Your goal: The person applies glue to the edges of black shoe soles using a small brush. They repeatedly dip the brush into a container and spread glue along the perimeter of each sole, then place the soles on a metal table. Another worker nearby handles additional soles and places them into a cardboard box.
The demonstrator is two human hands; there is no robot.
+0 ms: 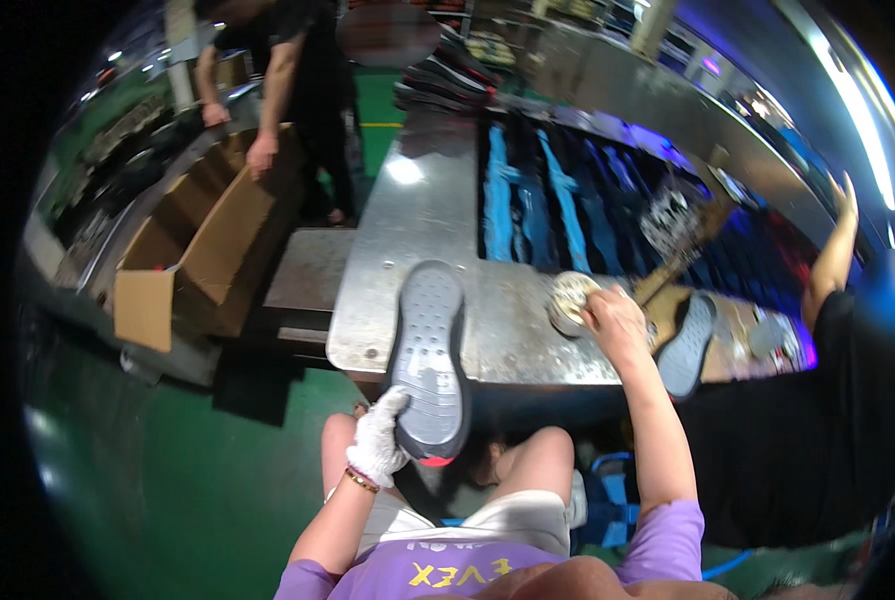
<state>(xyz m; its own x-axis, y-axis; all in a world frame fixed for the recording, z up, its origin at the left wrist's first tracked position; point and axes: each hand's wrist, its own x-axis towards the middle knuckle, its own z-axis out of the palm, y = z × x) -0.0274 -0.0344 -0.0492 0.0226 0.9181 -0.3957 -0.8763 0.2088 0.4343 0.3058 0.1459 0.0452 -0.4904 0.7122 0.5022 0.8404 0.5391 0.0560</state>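
Note:
In a white knit glove, my left hand [378, 438] grips the heel end of a grey shoe sole [430, 345] with a dark rim and a red patch at the heel. Its toe end lies over the metal table's near edge. My bare right hand [617, 322] is at the rim of a round pot [570, 303] crusted with something whitish. The fingers are drawn together there; what they hold, if anything, is hidden. Right of that hand, a second grey sole [687, 345] rests at the table's edge.
The metal table [392, 240] carries a dark bed with blue strips [532, 195] and stacked soles [445, 80]. A wire-like bundle [670, 222] stands on the right. At left, a person in dark clothes reaches to a cardboard box [207, 225]; another person's arm [835, 245] is raised at right.

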